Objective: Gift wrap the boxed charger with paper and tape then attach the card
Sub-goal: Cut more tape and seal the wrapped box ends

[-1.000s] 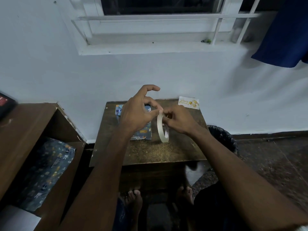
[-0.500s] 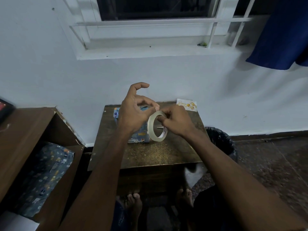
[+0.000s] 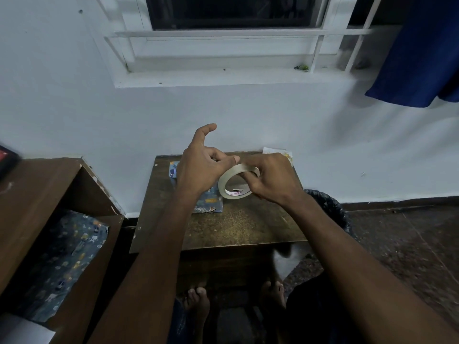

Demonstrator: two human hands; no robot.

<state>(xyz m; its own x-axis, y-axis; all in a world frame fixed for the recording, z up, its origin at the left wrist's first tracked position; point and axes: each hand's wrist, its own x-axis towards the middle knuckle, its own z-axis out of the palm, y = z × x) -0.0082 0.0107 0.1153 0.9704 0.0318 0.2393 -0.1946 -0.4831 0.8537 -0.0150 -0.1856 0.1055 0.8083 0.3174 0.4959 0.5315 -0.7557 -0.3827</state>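
The wrapped box [image 3: 208, 197] lies mostly behind the left hand [image 3: 198, 167], only its left edge and near corner showing; the card [image 3: 285, 155] is largely covered by the right hand [image 3: 270, 178], so its print cannot be read; the right fingers go behind the tape roll [image 3: 237, 182], their grip hidden (the lettering inside the roll is too small to read); the loose end of the tape cannot be made out; a dark object [image 3: 7, 158] is cut off by the left edge; the bin [image 3: 330, 207] sits partly behind the right forearm.
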